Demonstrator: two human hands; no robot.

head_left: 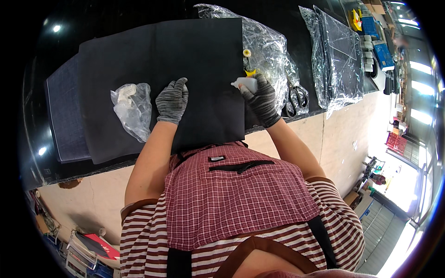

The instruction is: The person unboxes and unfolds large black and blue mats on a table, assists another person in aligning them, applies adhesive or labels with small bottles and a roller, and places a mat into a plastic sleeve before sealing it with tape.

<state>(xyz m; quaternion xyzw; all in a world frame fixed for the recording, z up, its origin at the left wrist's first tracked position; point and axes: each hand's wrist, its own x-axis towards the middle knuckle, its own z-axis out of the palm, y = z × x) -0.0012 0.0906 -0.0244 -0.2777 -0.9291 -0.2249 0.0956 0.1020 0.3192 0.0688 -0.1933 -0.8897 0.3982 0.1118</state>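
Note:
A large black sheet (204,51) lies flat on the dark table in front of me. Over its middle is my left hand (172,102) in a grey knit glove, its fingers curled and pressed together; whatever they may hold is hidden. My right hand (263,99), gloved the same way, grips a small white squeeze bottle (247,84) at the sheet's right edge. The bottle lies sideways in the grip, its narrow tip toward the left. A crumpled clear plastic bag (133,111) with something whitish inside rests on the sheet, left of my left hand.
Black-handled scissors (296,98) lie right of my right hand, beside crinkled clear plastic film (266,41). A small yellowish roll (247,53) sits by the sheet's edge. Farther right is a plastic-wrapped dark package (340,60). Dark blue material (69,111) shows under the sheet's left side.

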